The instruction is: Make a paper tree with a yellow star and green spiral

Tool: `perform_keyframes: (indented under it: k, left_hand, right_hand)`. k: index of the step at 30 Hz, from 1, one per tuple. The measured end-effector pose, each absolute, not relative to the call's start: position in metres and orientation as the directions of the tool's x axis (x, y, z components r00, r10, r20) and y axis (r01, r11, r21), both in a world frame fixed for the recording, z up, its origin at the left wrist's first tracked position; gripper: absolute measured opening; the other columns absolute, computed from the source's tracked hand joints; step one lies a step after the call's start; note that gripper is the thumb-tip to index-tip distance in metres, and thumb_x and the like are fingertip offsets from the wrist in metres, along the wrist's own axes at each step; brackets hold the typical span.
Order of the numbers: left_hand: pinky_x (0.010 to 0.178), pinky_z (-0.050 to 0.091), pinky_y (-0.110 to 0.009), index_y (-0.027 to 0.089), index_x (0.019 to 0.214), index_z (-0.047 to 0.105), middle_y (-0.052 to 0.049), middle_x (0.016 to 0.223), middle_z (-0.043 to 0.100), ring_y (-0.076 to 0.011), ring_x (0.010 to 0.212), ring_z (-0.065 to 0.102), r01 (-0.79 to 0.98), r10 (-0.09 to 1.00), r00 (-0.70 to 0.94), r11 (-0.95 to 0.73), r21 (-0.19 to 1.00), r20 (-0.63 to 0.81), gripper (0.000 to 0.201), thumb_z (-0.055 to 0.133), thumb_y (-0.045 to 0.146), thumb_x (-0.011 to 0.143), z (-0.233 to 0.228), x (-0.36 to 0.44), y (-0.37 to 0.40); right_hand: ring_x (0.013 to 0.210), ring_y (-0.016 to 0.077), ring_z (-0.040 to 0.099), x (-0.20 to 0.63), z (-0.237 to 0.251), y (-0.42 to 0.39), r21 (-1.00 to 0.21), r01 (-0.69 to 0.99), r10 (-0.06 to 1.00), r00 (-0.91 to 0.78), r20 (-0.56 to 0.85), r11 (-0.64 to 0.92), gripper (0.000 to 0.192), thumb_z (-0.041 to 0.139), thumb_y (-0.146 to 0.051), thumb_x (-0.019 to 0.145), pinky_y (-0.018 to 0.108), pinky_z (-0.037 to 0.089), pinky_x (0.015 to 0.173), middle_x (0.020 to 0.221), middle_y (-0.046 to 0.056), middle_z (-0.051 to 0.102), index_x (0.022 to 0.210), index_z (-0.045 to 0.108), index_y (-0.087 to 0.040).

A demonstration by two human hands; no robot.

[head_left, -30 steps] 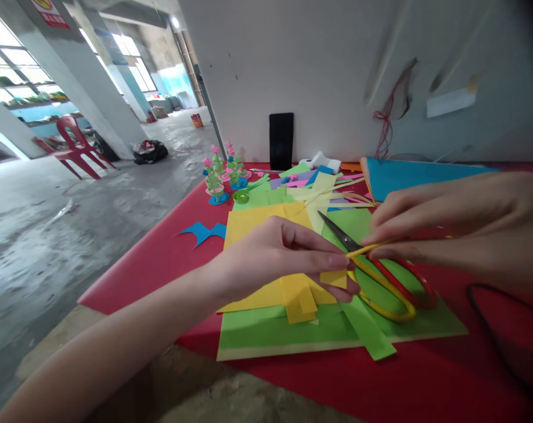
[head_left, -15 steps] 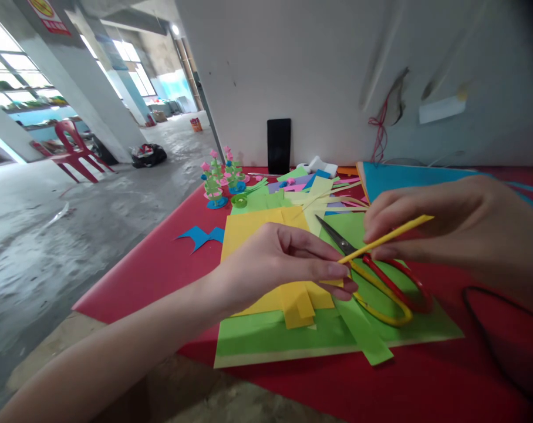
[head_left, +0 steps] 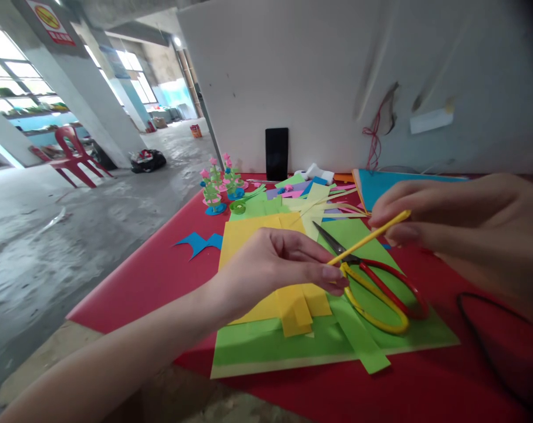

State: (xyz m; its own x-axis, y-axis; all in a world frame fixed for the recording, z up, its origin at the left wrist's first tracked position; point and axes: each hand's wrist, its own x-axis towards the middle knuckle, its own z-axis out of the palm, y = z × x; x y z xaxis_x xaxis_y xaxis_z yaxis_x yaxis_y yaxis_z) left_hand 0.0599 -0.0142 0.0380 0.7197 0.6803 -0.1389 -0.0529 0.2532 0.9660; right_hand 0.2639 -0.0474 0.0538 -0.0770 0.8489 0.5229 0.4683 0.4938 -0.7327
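Yellow strip (head_left: 367, 238) pinched between fingers of left hand (head_left: 275, 264) and right hand (head_left: 460, 229)

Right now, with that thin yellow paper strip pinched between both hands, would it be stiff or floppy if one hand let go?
The yellow paper strip is probably floppy: it looks narrow and thin, and runs straight only between left hand and right hand. Likely very light, and easy to crease or tear.

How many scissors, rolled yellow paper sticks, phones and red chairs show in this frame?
Scissors: 1, lying on the green sheet
Rolled yellow paper stick: 1, held between left hand and right hand
Black phone: 1, upright against the wall
Red chair: 1
Total: 4
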Motion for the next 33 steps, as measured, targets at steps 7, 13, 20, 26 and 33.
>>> perform_keyframes:
  k: [7,13,20,26,33]
  left_hand:
    - [0.070,0.053,-0.018,0.015,0.071,0.066,0.001,0.069,0.072,-0.0118,0.070,0.068,-0.008,0.754,0.641,0.196,0.981,-0.145,0.012,0.073,0.019,0.062,0.041,0.060,-0.016]
    - [0.073,0.053,-0.023,0.016,0.068,0.067,0.001,0.069,0.072,-0.0148,0.072,0.068,0.037,0.822,0.563,0.072,0.997,-0.080,0.011,0.074,0.017,0.060,0.040,0.060,-0.015]
    - [0.077,0.053,-0.025,0.017,0.067,0.065,0.001,0.069,0.073,-0.0147,0.071,0.068,0.060,0.827,0.562,-0.017,0.998,-0.020,0.012,0.074,0.023,0.060,0.038,0.060,-0.015]
    - [0.076,0.053,-0.024,0.017,0.066,0.067,0.001,0.069,0.072,-0.0141,0.070,0.068,0.109,0.839,0.543,-0.112,0.988,0.035,0.013,0.072,0.028,0.062,0.039,0.058,-0.015]
    - [0.072,0.054,-0.025,0.018,0.068,0.070,-0.001,0.071,0.072,-0.0156,0.069,0.067,0.217,0.855,0.512,-0.225,0.950,0.085,0.013,0.071,0.030,0.063,0.042,0.059,-0.015]
  right_hand:
    - [0.067,0.0119,0.059,0.262,0.050,-0.053,-0.800,0.348,0.858,-0.028,0.512,0.489,0.010,0.070,-0.028,0.067,0.019,0.049,0.047,0.076,-0.007,0.066,0.074,0.069,-0.035]
    - [0.066,0.0104,0.057,0.259,0.048,-0.055,-0.777,0.406,0.849,0.007,0.528,0.480,0.012,0.068,-0.030,0.070,0.018,0.044,0.042,0.078,-0.008,0.064,0.080,0.067,-0.037]
    - [0.066,0.0086,0.056,0.258,0.055,-0.056,-0.694,0.493,0.808,-0.031,0.588,0.525,0.013,0.068,-0.025,0.069,0.017,0.047,0.051,0.074,-0.010,0.064,0.075,0.067,-0.036]
    - [0.065,0.0105,0.055,0.262,0.051,-0.056,-0.625,0.597,0.769,0.020,0.639,0.504,0.005,0.069,-0.034,0.068,0.020,0.046,0.048,0.076,-0.008,0.063,0.071,0.065,-0.032]
    - [0.054,0.0087,0.055,0.265,0.059,-0.056,-0.566,0.688,0.819,-0.074,0.568,0.455,0.014,0.062,-0.040,0.072,0.016,0.045,0.043,0.065,-0.006,0.060,0.065,0.061,-0.028]
